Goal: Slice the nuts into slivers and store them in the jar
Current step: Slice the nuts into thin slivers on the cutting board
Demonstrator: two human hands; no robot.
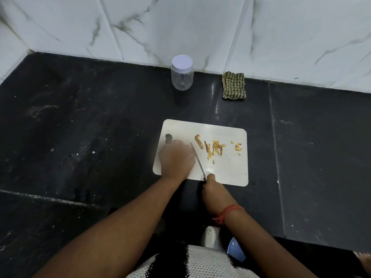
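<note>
Head view: your right hand (208,182) grips the knife (197,160); left hand (176,157) presses beside the blade, its hold unclear; slivers (213,148) lie right.

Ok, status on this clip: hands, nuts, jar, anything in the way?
Right hand grips knife; left hand curled on cutting board, blurred. Slivers on the board. Jar lidded, looks empty. Nothing blocking.

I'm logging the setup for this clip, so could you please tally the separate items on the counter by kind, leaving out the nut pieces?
Jar: 1
Cutting board: 1
Knife: 1
Checked cloth: 1
Total: 4
The nut slivers on the board are too small and clustered to count reliably.
</note>
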